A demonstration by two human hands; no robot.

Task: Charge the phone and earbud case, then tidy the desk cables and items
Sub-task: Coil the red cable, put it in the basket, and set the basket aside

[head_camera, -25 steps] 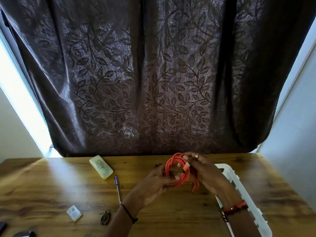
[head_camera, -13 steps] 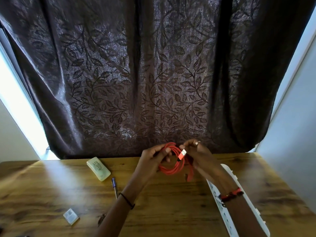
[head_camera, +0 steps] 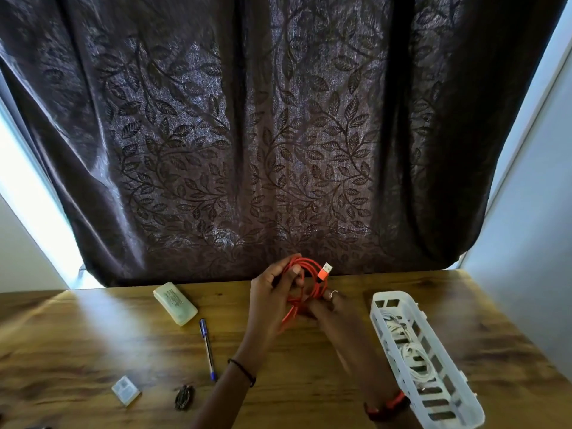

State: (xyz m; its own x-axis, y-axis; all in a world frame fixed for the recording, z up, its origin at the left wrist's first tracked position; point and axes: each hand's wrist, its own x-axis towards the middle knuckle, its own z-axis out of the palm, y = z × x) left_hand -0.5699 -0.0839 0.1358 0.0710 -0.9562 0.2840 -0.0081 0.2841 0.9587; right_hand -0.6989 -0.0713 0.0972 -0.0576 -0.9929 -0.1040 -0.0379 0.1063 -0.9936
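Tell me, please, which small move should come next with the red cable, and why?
Probably tuck the loose plug into the coiled red cable so it stays wound. The left hand grips the coil above the desk, the right hand holds its lower part, and the plug sticks out free at the top. The basket beside them already holds white cables.

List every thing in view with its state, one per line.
red cable, coiled, held above the desk, plug free
left hand, grips the coil
right hand, holds the coil's lower part, blurred
white basket, upright on desk, white cables inside
pen, lying flat on desk
pale green case, closed, lying flat
curtain, drawn shut
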